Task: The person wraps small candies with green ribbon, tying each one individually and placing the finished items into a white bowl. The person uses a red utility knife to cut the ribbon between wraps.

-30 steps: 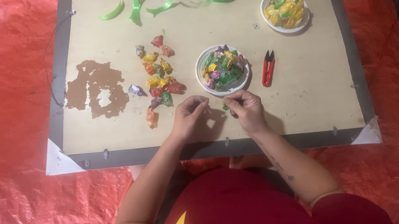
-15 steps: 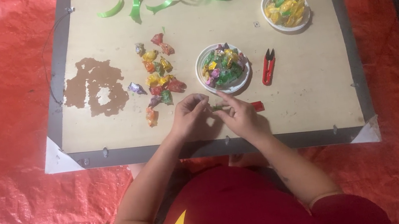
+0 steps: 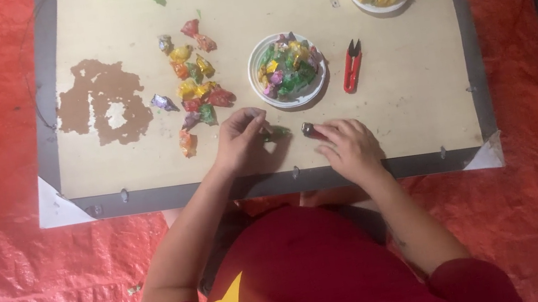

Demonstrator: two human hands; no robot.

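Board — left hand pinches green wrapper

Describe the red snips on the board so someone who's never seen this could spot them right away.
Start at the tan board on the red sheet, then find the white bowl of mixed wrapped candies near its middle. Just right of that bowl lie the red snips, the only slim, red-handled tool among crinkly wrappers.
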